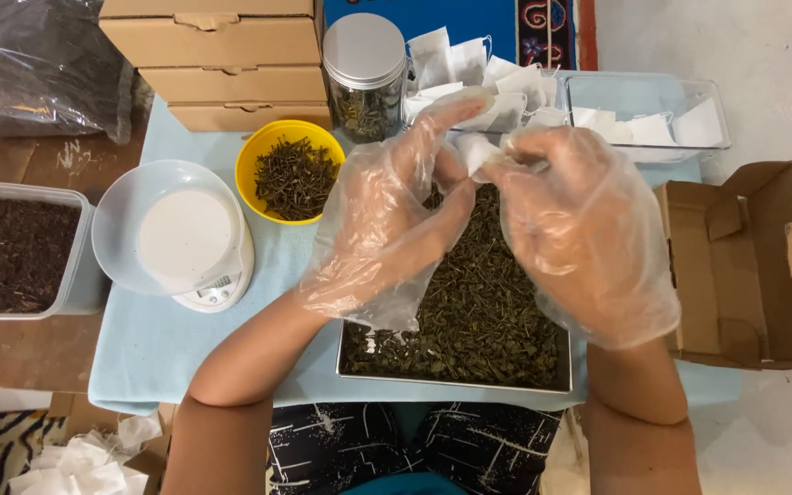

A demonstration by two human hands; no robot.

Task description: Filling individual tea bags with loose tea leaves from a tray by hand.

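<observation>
Centrally in the frame, both gloved hands meet above the tray (359,359) of dried leaves. The left hand (387,220) and right hand (579,229) pinch a small white bag (474,151) between thumbs and fingertips, each hand closed narrowly on an edge, seemingly to spread its mouth. Holding it right over the tray means any spilled leaf falls back in. Loose plastic gloves keep skin off the leaves.

At upper right, a clear tray (708,101) holds more white bags, within easy reach. A yellow bowl (258,147) of leaves and a white scale (185,238) sit to the left, side by side, handy for weighing. A lidded jar (364,73) stands at upper centre, an open carton (744,266) at right, stacked boxes (222,55) at upper left.
</observation>
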